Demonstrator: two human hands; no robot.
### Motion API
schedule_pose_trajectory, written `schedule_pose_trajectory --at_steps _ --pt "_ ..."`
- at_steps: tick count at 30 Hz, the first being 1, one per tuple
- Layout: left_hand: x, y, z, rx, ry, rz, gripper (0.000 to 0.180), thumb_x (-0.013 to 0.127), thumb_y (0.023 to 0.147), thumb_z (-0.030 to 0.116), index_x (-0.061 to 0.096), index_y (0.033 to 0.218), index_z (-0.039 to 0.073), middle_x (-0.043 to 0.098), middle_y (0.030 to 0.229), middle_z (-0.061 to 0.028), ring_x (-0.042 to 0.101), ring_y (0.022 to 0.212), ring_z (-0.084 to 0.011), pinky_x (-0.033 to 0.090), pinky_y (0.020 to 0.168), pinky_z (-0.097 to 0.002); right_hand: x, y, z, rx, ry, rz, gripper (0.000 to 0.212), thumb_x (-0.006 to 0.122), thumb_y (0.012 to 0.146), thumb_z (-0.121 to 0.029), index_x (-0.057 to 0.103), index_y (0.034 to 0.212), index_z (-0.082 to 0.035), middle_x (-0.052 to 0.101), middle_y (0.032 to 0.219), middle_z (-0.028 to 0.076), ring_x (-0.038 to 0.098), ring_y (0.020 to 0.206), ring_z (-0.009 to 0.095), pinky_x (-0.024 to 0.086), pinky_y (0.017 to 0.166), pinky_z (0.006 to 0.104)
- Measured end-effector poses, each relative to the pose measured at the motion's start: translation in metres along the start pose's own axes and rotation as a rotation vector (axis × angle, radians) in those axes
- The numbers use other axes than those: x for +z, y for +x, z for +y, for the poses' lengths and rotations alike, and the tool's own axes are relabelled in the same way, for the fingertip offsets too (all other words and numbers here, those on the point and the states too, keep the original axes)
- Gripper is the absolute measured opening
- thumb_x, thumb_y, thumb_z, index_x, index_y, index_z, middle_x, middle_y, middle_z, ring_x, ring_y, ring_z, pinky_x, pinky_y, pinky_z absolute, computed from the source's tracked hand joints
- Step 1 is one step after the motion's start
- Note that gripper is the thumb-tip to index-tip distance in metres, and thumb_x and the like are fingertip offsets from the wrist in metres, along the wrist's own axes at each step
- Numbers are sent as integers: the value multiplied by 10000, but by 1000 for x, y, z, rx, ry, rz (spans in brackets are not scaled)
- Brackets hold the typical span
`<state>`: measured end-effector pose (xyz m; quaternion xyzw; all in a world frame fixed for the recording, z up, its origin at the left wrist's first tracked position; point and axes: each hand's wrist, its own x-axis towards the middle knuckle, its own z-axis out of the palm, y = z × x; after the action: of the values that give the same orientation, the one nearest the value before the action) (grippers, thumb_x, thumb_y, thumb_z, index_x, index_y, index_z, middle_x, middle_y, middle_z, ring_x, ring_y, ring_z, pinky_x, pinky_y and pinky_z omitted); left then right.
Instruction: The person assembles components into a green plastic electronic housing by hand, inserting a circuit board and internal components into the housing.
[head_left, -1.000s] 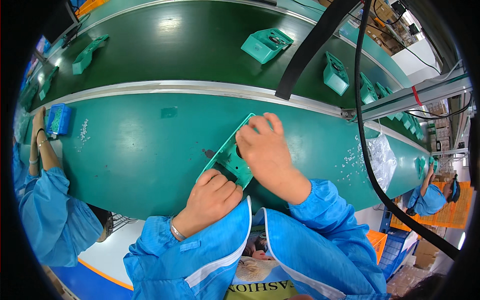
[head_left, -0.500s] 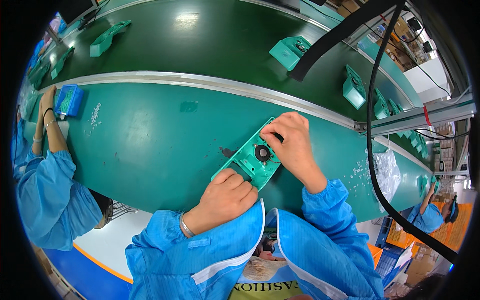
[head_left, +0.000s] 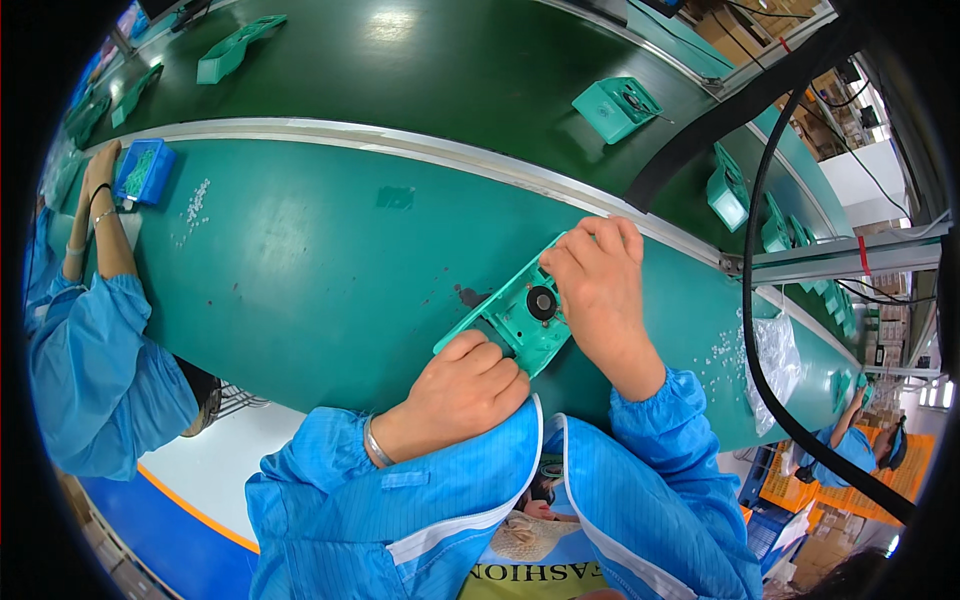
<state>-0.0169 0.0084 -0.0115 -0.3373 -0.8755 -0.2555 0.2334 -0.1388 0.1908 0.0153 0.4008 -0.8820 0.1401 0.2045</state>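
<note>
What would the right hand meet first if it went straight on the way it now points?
Past the green plastic housing it touches, the right hand would probably meet the metal rail, though depth is unclear.

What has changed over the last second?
The right hand has shifted rightward, uncovering the speaker; its fingers are at the far end of the green housing. The left hand still grips the near end. No visible release by the left.

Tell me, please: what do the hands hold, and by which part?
A green housing: the left hand grips its near end; the right hand touches its far end, grip unclear.
</note>
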Motion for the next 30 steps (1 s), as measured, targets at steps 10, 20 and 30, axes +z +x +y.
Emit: schedule_pose_trajectory --at_steps 10,20,30 --pt "-1 1 0 2 -39 -12 182 687 748 124 657 921 78 559 794 -5 559 782 -182 480 858 -356 -1 -1 -14 -153 -237 -33 87 682 710 -79 652 786 -51 591 871 76 588 1078 269 381 1114 520" --pt "-1 0 -3 21 -41 -32 170 690 761 123 653 920 77 562 794 -11 566 785 -186 485 852 -368 -20 -16 -17 13 -13 -181 316 681 807 -42 754 1114 -28 641 1000 30 560 1112 282 318 1139 588" --pt "-3 4 0 5 -43 -24 183 732 737 90 631 889 69 540 736 -25 551 708 -203 492 800 -381 -16 -38 10 156 206 -36 382 707 789 2 773 1147 -114 655 1039 32 567 1074 278 387 1039 486"
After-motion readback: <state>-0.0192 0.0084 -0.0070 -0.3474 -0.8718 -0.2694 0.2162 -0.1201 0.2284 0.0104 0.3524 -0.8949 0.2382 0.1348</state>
